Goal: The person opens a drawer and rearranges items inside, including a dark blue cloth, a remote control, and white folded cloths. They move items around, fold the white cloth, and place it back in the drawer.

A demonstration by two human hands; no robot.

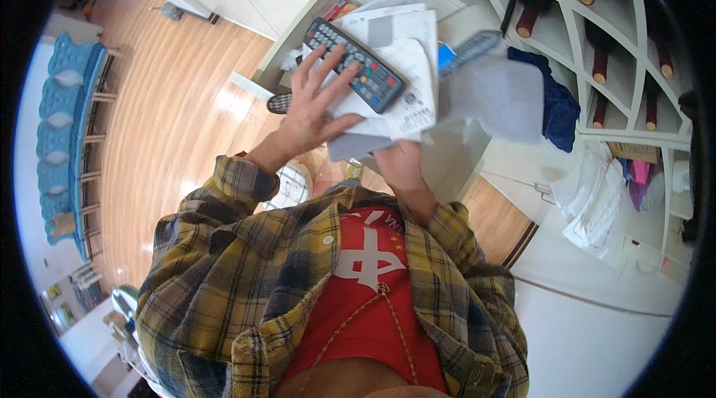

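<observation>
My left hand [313, 104] lies over a dark remote control [386, 82] with several coloured buttons, its fingers across the keys and its thumb on the papers. Beneath the remote is a stack of papers and booklets [419, 34], some bearing print. My right hand [400, 166] grips the near edge of this stack from below; its fingers are hidden under it. The stack is above an open drawer [291, 46]. A second black remote control [278, 103] shows partly beside my left wrist.
Right of the stack are a translucent plastic item [498, 96], a blurred dark elongated object [475, 48] and a navy cloth [551, 99]. A lattice wine rack [570, 23] holds several bottles. A white plastic bag [590, 197] hangs lower right. Blue-cushioned seating [61, 135] stands far left.
</observation>
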